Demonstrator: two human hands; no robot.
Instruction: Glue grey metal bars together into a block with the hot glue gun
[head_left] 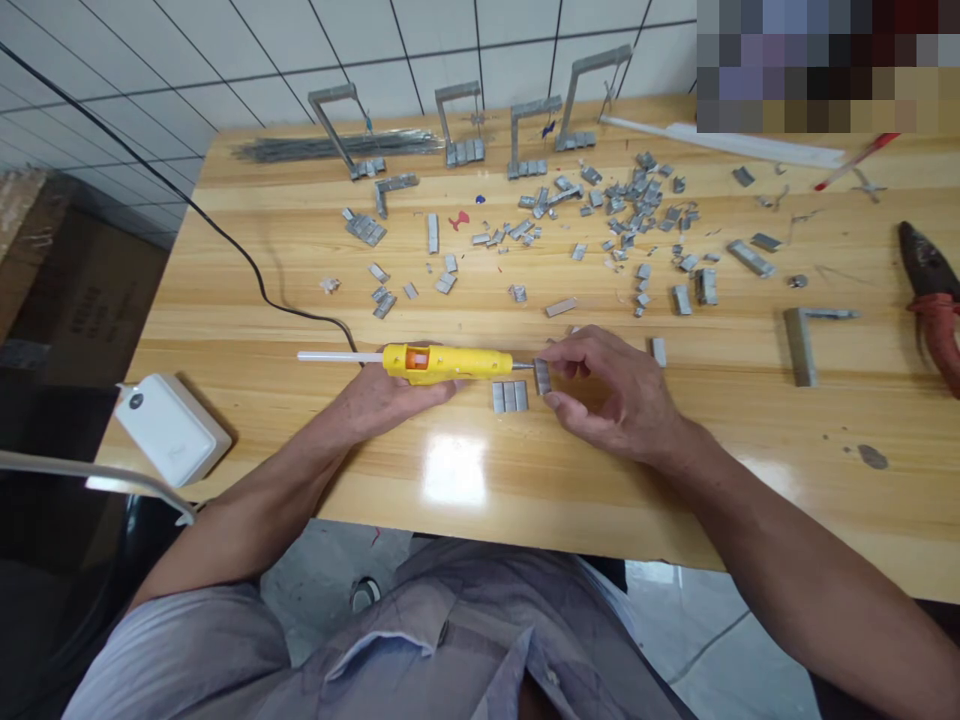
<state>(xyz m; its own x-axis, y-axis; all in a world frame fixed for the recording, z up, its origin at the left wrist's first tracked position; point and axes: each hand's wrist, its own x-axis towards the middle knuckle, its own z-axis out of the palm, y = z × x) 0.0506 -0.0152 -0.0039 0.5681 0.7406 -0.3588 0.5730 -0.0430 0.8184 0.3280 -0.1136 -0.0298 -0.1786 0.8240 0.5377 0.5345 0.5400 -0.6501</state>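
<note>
My left hand [382, 402] is wrapped round a yellow hot glue gun [465, 364], with a white glue stick [330, 357] poking out of its back end. The gun's metal nozzle points right and its tip is at or very close to a small grey block of staples [543, 377]. Thumb and fingertips of my right hand [619, 390] pinch that staple block, which stands tilted above the table. Just left of it, several short staple blocks [510, 397] lie side by side on the wood. The gun's trigger is hidden by my left hand.
Small frames of staples [517, 140] stand along the tiled wall, beside a bundle of thin wires [330, 147]. Loose staple pieces [637, 200] litter the table's middle. Red-handled pliers [934, 310] lie far right, a white box [174, 428] left. A black cord [255, 265] crosses the left side.
</note>
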